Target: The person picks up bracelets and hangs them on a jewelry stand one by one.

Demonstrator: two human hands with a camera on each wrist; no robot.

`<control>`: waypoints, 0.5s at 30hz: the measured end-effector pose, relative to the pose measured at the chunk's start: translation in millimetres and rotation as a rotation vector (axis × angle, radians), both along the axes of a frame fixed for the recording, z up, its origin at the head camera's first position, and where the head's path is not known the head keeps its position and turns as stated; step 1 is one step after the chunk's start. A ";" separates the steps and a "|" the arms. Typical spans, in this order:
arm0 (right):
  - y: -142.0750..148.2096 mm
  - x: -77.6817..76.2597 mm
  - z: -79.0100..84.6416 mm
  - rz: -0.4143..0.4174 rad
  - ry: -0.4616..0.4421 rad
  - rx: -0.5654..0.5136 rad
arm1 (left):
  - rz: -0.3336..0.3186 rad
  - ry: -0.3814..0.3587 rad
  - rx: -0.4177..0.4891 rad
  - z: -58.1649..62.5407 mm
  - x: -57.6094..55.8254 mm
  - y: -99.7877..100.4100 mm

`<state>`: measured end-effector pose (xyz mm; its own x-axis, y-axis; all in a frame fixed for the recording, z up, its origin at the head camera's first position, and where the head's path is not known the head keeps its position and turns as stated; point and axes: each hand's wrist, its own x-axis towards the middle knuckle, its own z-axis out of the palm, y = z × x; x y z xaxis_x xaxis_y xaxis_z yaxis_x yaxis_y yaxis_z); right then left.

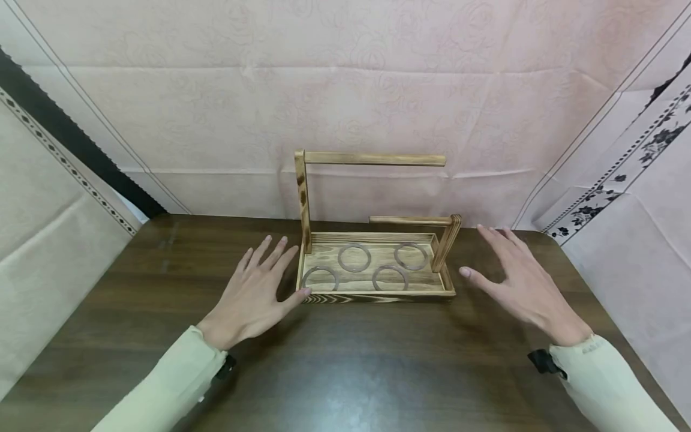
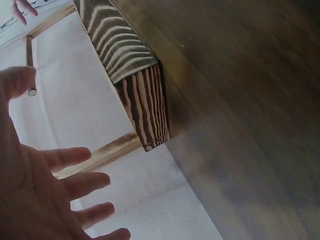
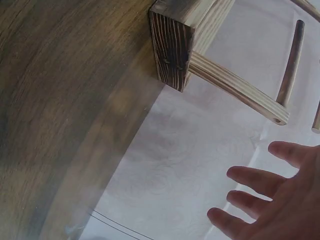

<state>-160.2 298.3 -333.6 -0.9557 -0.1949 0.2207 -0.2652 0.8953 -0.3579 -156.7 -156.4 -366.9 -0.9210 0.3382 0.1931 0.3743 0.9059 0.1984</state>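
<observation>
Wooden tray [image 1: 378, 293], four rings [image 1: 354, 270], two hands [image 1: 252, 295] [image 1: 525, 290]

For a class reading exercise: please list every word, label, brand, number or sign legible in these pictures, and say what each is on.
Readable text: none.
Too small to read: a faint mark on the cuff of the pale green fabric right sleeve; I cannot tell whether it is lettering.
The rectangular light-brown wooden tray shows grain, no visible lettering.
The pale pink cloth backdrop shows printed flowers and lines only.
</observation>
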 end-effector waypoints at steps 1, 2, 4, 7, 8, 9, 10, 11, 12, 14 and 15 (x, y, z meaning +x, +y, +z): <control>-0.3 -0.6 0.2 -0.001 0.005 -0.010 | 0.004 -0.004 0.009 0.0 -0.4 0.6; -0.6 -1.3 0.5 -0.003 0.013 -0.019 | 0.007 -0.007 0.017 -0.1 -0.9 1.3; -1.7 -2.9 1.3 -0.005 0.034 -0.043 | 0.012 -0.011 0.032 -0.2 -2.3 2.6; -4.3 -6.0 2.8 -0.001 0.075 -0.076 | 0.008 -0.009 0.055 0.1 -4.4 5.0; -5.1 -7.2 3.2 0.000 0.087 -0.085 | 0.007 -0.007 0.062 0.3 -5.2 5.9; -5.9 -8.4 3.5 0.002 0.095 -0.094 | 0.005 -0.005 0.069 0.6 -6.0 6.9; -6.6 -9.8 3.7 0.002 0.101 -0.101 | 0.003 -0.003 0.078 0.8 -6.8 7.9; -7.4 -11.3 3.8 0.003 0.106 -0.108 | 0.001 -0.002 0.087 1.1 -7.5 9.1; -7.9 -12.7 3.8 0.003 0.109 -0.117 | -0.001 0.000 0.096 1.4 -8.2 10.3; -8.2 -15.7 3.6 0.005 0.107 -0.140 | -0.008 0.002 0.116 2.1 -9.6 12.7; -8.3 -17.1 3.4 0.006 0.104 -0.157 | -0.011 0.004 0.125 2.6 -10.1 14.0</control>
